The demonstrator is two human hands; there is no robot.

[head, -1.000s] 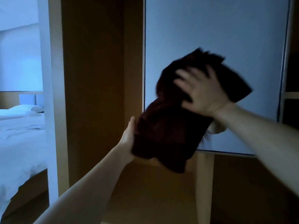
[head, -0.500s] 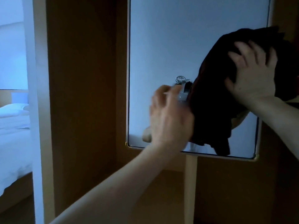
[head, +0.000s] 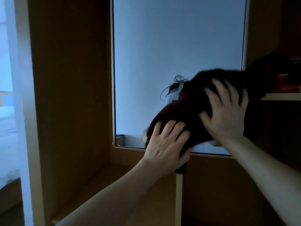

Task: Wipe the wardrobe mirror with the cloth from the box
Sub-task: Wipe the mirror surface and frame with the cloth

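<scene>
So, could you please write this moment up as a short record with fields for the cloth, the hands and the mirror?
cloth: dark cloth, bunched, spread over the mirror's lower right area
left hand: left hand flat on the cloth's lower end, fingers spread
right hand: right hand flat on the cloth higher up, fingers spread
mirror: mirror upright in the wardrobe, upper part uncovered
reflection: headset partly visible beside the cloth
lighting: dim, details blurred

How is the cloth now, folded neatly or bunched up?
Bunched up: the dark cloth forms an uneven lump on the mirror, under both flat hands.
</scene>
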